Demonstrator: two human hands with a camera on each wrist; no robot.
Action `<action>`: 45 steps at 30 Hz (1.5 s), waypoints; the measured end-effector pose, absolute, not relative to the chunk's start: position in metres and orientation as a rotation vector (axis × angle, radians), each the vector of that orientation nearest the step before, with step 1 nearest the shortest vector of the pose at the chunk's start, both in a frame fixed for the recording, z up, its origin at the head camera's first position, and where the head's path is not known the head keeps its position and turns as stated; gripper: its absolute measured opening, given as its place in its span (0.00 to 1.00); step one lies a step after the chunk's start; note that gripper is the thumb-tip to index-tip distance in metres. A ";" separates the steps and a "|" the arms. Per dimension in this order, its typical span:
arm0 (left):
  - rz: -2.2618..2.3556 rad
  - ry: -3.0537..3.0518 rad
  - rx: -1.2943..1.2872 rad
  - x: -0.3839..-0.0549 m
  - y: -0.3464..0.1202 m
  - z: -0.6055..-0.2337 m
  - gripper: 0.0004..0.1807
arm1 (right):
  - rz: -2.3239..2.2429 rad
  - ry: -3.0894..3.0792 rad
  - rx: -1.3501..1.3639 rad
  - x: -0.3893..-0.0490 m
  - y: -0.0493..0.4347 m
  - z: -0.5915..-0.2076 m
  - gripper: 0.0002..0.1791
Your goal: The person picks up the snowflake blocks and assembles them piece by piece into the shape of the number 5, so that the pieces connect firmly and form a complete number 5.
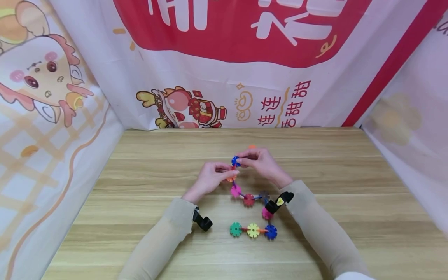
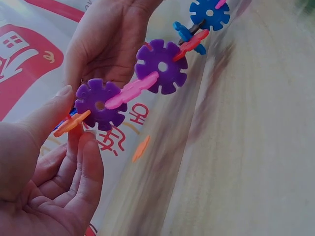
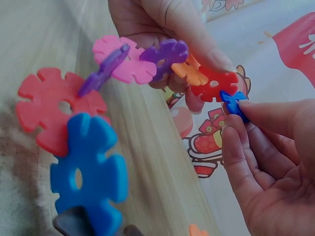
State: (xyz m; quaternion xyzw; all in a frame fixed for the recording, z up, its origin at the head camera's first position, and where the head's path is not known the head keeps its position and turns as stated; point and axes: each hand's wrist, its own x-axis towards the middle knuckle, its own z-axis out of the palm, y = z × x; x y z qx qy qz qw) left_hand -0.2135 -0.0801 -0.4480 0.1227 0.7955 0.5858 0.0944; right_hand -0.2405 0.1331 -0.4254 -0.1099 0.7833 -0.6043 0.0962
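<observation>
A long chain of slotted plastic snowflake discs bends across the wooden table in the head view. My left hand [image 1: 210, 177] pinches its far end by the red disc [image 3: 214, 83] and the orange disc [image 3: 189, 71] with thumb and fingers. Between thumb and fingertips, my right hand [image 1: 260, 161] grips a blue disc [image 3: 235, 104], which meets the red disc's edge. Behind the orange one come a purple disc [image 2: 100, 104] and a pink disc [image 1: 236, 190]. The near end carries a blue disc [image 1: 271, 232], a yellow disc [image 1: 253, 230] and a green disc [image 1: 236, 229].
A loose orange disc [image 1: 252, 147] lies on the table [image 1: 157, 155] just beyond my right hand. Printed cloth [image 1: 196, 70] hangs along the back and both sides. The right wrist's black camera strap [image 1: 280, 201] overlaps part of the chain in the head view.
</observation>
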 end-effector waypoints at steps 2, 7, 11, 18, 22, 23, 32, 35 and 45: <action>1.729 2.373 0.371 -0.214 -0.081 -0.448 0.15 | -1.778 2.325 -0.342 -0.240 0.133 -0.425 0.09; 1.706 2.372 0.378 -0.213 -0.080 -0.449 0.15 | -1.761 2.305 -0.411 -0.241 0.136 -0.425 0.08; 1.720 2.335 0.331 -0.213 -0.078 -0.448 0.20 | -1.756 2.312 -0.422 -0.242 0.141 -0.425 0.08; 1.734 2.305 0.293 -0.212 -0.076 -0.444 0.23 | -1.765 2.287 -0.438 -0.242 0.146 -0.425 0.09; 1.693 2.345 0.331 -0.211 -0.075 -0.442 0.20 | -1.769 2.270 -0.454 -0.241 0.146 -0.424 0.08; 1.689 2.351 0.340 -0.212 -0.074 -0.442 0.20 | -1.771 2.263 -0.463 -0.242 0.146 -0.424 0.08; 1.724 2.368 0.387 -0.211 -0.076 -0.440 0.15 | -1.766 2.260 -0.466 -0.241 0.141 -0.421 0.09; 1.711 2.379 0.409 -0.211 -0.076 -0.440 0.14 | -1.763 2.266 -0.476 -0.241 0.139 -0.422 0.09; 1.681 2.402 0.413 -0.212 -0.077 -0.442 0.15 | -1.730 2.309 -0.487 -0.242 0.138 -0.423 0.08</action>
